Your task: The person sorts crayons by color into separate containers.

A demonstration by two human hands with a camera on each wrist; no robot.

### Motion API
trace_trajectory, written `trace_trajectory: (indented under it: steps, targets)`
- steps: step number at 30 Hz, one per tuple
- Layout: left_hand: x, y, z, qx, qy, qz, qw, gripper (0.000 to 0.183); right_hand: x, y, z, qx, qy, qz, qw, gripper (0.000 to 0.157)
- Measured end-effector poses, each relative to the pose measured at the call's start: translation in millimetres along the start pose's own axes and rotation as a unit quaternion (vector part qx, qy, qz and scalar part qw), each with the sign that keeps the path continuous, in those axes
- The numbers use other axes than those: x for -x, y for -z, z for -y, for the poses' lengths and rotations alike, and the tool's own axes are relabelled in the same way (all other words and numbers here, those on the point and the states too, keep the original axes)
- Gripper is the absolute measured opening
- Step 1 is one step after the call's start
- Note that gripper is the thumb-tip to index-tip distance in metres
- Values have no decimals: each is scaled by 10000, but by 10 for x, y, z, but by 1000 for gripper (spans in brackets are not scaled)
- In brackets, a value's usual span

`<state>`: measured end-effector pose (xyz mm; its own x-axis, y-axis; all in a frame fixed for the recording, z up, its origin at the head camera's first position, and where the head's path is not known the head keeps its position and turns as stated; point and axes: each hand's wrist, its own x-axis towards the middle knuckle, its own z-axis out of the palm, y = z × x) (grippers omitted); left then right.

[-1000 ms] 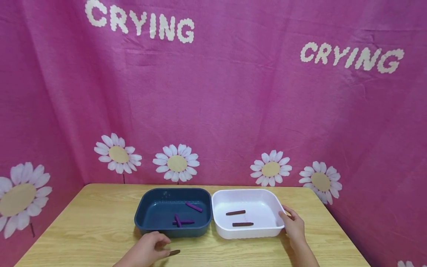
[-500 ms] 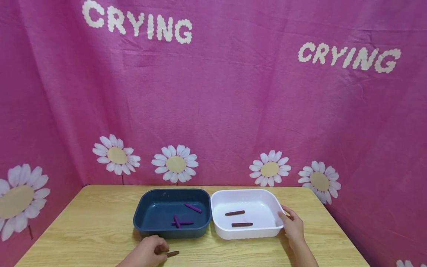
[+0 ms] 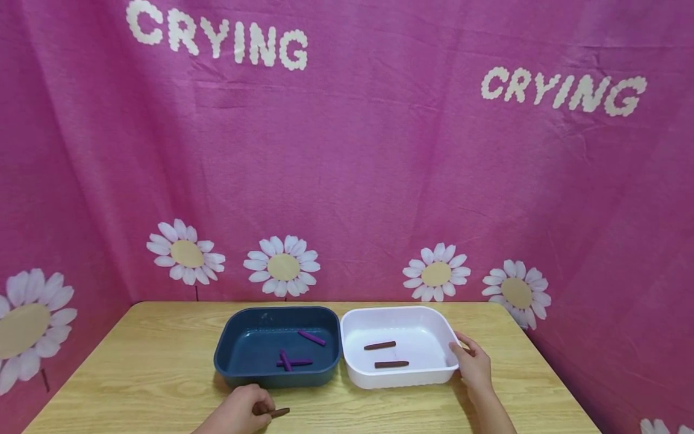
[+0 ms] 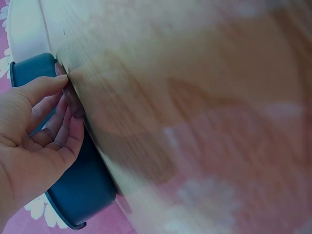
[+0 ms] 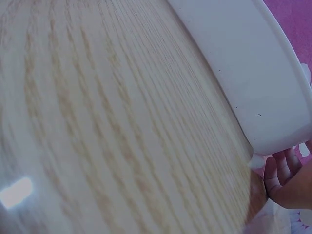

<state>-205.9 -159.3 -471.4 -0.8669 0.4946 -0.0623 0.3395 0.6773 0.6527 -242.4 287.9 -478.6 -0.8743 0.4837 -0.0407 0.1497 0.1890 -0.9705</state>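
In front of the dark blue tray [image 3: 238,378], my left hand [image 3: 245,407] pinches a brown crayon [image 3: 280,413] between thumb and fingers, low over the table. The left wrist view shows the same crayon [image 4: 73,100] held lengthwise at the fingertips. My right hand [image 3: 475,365] grips the right wall of the white tray [image 3: 401,378], thumb over the rim and fingers outside. Two brown crayons [image 3: 391,364] lie in the white tray. Several purple crayons [image 3: 311,337] lie in the blue one, two of them crossed.
Both trays stand side by side on a light wooden table [image 3: 162,355]. A pink curtain [image 3: 347,181] with daisies and lettering hangs close behind the table and along its sides.
The whole head view has shifted slightly left. My left hand has edged a little to the right relative to the blue tray, still pinching the brown crayon. My right hand keeps its grip.
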Motion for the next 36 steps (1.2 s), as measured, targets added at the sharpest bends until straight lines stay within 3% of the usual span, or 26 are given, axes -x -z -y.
trace_trajectory:
  steps: [13,22,29,36]
  targets:
    - [16,30,-1,-43,102,194,9998,5,-22,12,-26,-84,69,36,9999,47]
    - [39,74,-103,28,181,98,9998,4,-26,15,-36,-94,-10,60,9999,47]
    - [22,113,-256,-34,-368,-24,9993,3,-13,23,-10,-26,-7,25,10000,46]
    - [-11,139,-426,156,-621,-85,9979,4,-23,23,-21,-126,-1,77,9999,47]
